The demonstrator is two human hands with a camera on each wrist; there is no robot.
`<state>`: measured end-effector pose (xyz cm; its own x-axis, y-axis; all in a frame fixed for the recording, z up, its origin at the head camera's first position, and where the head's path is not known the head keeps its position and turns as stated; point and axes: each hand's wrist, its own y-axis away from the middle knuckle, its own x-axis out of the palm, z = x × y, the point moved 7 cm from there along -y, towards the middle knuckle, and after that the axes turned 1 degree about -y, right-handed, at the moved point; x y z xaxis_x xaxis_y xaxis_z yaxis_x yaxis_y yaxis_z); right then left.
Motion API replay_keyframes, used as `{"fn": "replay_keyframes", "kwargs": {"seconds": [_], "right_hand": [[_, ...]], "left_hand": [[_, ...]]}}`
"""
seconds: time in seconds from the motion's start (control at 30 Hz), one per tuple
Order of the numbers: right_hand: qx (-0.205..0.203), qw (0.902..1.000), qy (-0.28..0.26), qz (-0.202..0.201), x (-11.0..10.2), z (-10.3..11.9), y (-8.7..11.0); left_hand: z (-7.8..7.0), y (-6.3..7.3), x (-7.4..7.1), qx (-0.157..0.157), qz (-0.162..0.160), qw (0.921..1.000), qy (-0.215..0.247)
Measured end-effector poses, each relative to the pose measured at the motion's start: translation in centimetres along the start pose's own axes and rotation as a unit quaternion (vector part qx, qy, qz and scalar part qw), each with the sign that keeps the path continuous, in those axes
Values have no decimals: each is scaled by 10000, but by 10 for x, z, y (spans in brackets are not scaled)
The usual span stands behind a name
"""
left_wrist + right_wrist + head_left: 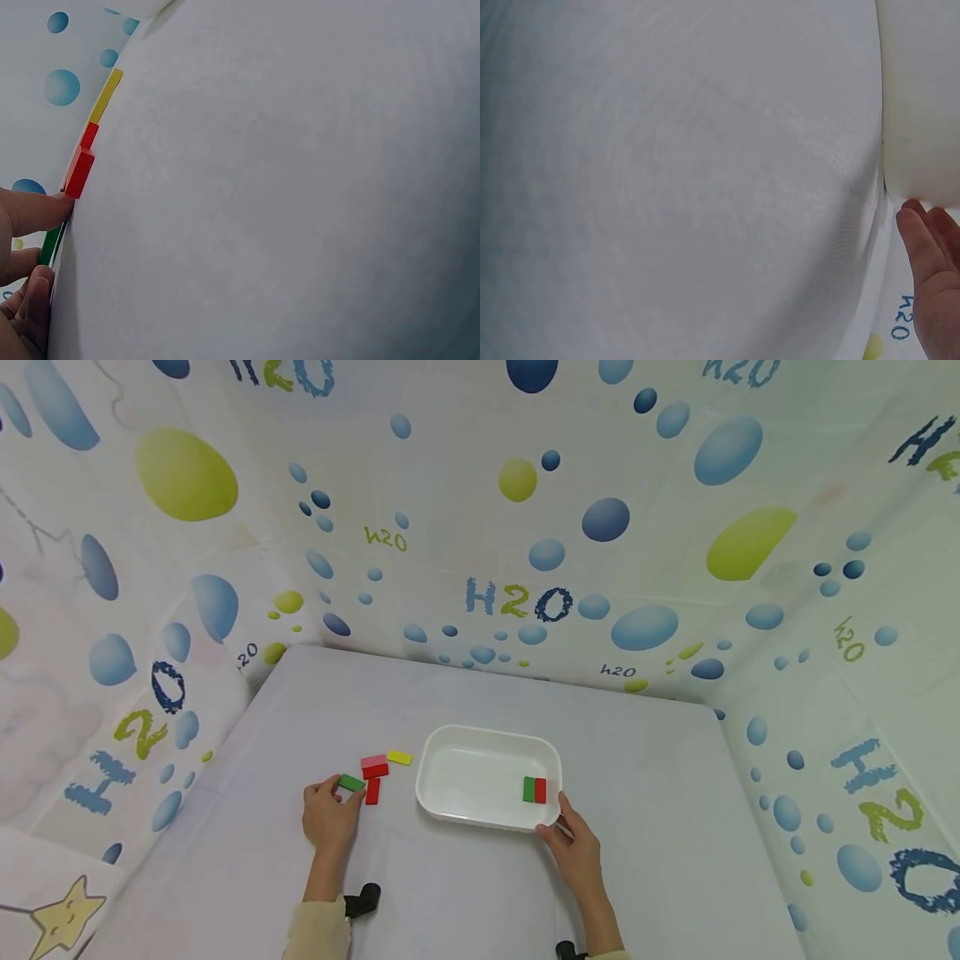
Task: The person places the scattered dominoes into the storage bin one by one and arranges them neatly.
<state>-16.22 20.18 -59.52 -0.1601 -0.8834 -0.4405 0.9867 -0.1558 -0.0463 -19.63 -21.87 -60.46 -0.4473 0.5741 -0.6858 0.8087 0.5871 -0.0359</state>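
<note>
My left hand (330,818) pinches a green block (351,782) between thumb and fingers, low over the table at the left. The left wrist view shows the same green block (50,246) between the fingertips. Beside it lie a red block (372,791), another red block (376,771) against a pink block (373,761), and a yellow block (400,758). My right hand (581,853) grips the near right corner of a white tray (468,768), thumb at the front and fingers along the right side. Inside the tray, a green block (528,789) and a red block (541,791) lie side by side.
A white cloth (450,893) covers the table. Patterned sheets (420,602) with blue and green dots rise behind it and on both sides. A black strap mount (363,900) sits on my left wrist, another (567,950) on the right.
</note>
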Motion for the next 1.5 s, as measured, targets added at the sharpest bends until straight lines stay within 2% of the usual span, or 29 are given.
{"fn": "replay_keyframes", "kwargs": {"seconds": [0.43, 0.63, 0.8, 1.07, 1.5], "right_hand": [[119, 9999, 18, 22, 1, 1, 1], [86, 9999, -50, 49, 0, 1, 1], [2, 10000, -38, 35, 0, 1, 1], [-74, 10000, -22, -18, 0, 1, 1], [-30, 10000, -29, 9, 0, 0, 0]], "left_hand": [[10, -1, -3, -49, -265, 9980, 575], [16, -3, -8, -107, -543, 9917, 1156], [19, -4, -12, -40, -719, 9894, 1262], [21, -5, -15, -28, -684, 9874, 1424], [9, -3, -22, -136, -487, 9846, 1671]]}}
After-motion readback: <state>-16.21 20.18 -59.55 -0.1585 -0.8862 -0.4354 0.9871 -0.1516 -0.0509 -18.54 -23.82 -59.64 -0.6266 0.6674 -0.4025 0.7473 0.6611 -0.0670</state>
